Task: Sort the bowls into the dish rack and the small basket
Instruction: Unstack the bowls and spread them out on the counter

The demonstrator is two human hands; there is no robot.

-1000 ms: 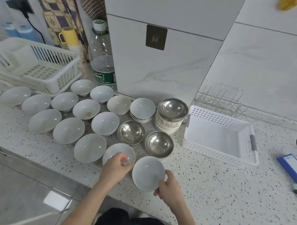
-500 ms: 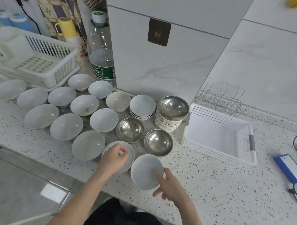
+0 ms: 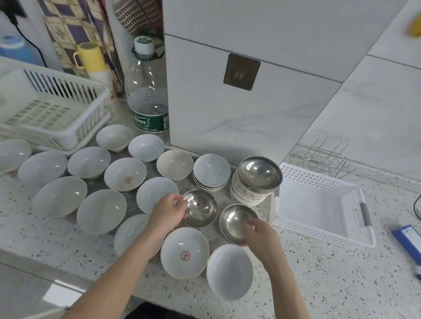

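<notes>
Several white ceramic bowls cover the speckled counter. Two steel bowls sit in the middle. My left hand (image 3: 167, 211) pinches the left rim of one steel bowl (image 3: 201, 210). My right hand (image 3: 259, 236) grips the near rim of the other steel bowl (image 3: 234, 220). In front of them lie a white bowl with a red mark (image 3: 185, 252) and a plain white bowl (image 3: 228, 274). Behind stands a stack of white bowls topped by a steel bowl (image 3: 259, 174). The white dish rack (image 3: 45, 108) is far left, the small white basket (image 3: 323, 207) at right, both without bowls inside.
A large water bottle (image 3: 148, 94) and a yellow mug (image 3: 89, 57) stand behind the bowls by a white cabinet. A wire rack (image 3: 320, 154) sits behind the basket. A blue booklet (image 3: 411, 243) and a cable lie far right. The counter's front edge runs along the bottom left.
Both hands left the two front white bowls and moved forward onto the two steel bowls. The camera came closer.
</notes>
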